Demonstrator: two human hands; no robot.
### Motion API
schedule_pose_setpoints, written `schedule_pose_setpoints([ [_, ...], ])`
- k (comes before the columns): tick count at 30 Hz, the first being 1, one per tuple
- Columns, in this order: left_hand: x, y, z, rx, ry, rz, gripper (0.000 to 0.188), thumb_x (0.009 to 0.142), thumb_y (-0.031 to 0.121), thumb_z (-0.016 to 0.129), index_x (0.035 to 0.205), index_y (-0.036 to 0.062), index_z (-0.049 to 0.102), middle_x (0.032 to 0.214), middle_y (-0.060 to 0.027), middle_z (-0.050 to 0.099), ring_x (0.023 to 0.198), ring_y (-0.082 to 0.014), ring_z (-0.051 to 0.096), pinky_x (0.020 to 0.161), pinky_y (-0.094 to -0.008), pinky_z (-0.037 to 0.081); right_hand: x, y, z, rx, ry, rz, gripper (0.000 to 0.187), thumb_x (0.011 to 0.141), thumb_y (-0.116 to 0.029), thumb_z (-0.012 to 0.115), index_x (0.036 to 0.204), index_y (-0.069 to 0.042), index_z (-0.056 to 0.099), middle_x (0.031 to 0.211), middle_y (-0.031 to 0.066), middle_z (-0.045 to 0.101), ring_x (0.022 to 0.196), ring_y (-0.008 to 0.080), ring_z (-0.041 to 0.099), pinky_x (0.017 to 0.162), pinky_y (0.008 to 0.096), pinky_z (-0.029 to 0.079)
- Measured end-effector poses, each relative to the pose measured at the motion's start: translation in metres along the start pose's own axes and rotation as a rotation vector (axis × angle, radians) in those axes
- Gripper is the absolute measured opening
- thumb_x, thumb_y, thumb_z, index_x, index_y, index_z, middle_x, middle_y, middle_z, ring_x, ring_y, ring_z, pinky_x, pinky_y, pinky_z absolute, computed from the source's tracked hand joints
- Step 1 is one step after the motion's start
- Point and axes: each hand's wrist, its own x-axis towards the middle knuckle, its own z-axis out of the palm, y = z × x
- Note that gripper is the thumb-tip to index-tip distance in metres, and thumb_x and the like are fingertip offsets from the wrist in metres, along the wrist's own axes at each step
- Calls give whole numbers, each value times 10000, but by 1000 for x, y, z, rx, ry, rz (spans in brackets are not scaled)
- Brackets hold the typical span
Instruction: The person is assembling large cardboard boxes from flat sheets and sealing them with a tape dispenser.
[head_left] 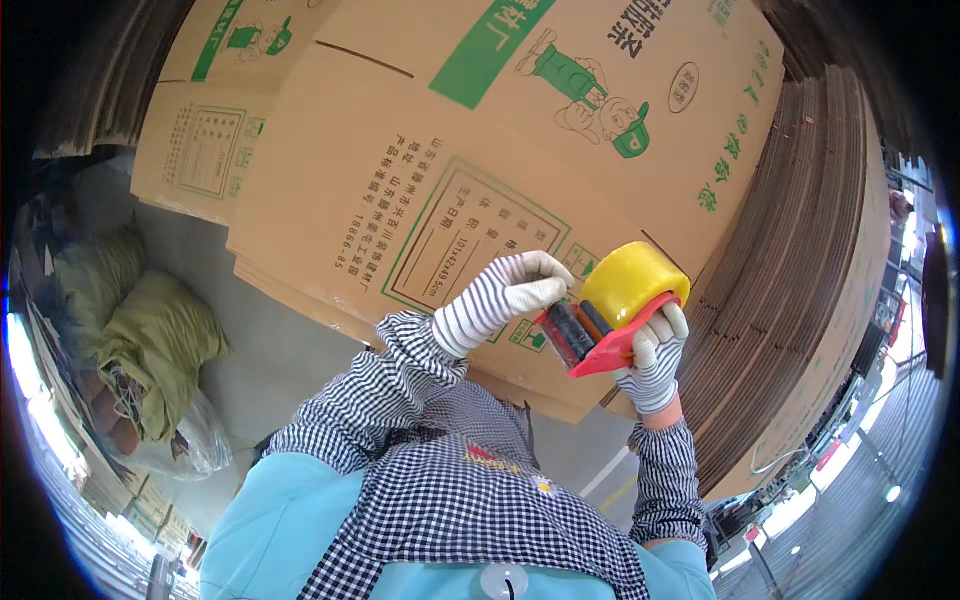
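Note:
My right hand (655, 362), in a striped white glove, is wrapped round the handle side of a red tape dispenser (607, 357). A wide roll of yellow tape (640, 284) is mounted on it, and a black roller shows at its front end. Beside that end, my left hand (506, 296) has thumb and fingers curled together in a pinch. Whatever sits between those fingertips, if anything, is too small to make out. Both hands are above a stack of flat brown cardboard boxes (330, 190) printed with green and black graphics.
Tall piles of flattened cardboard (775, 270) stand close on the right. Further brown sheets (120, 75) are stacked at the far left. On the grey floor to the left lie stuffed green woven sacks (165, 335) and a clear plastic bag (203, 435).

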Motion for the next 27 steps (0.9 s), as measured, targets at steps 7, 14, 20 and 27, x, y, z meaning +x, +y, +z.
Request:
schedule_pose_setpoints([
  [7,0,2,-1,246,-41,287,169,820,151,776,892,35,677,977,-46,610,948,-145,585,864,-309,483,1,4,6,54,-19,9,318,747,-217,671,1003,-90,532,991,90,668,976,308,632,1012,510,391],
  [14,13,11,16,43,79,701,418,872,371,679,1155,67,635,1202,-160,543,1187,-296,458,1037,-412,346,3,-1,14,151,18,44,457,764,-253,729,1125,-108,490,982,92,661,971,293,630,1067,503,355],
  [20,32,22,-22,680,-444,625,432,888,335,696,1236,81,667,1435,-119,528,1477,-336,232,1205,-530,36,18,-2,13,337,-16,170,439,697,-291,802,1016,-97,570,981,84,647,999,298,607,1090,479,337],
  [27,31,32,-36,78,-279,296,240,883,148,678,1104,57,698,1335,-125,607,1466,-333,250,1199,-510,158,42,3,30,512,-80,413,519,640,-306,853,1035,-92,592,990,72,656,1043,305,606,1098,497,335],
])
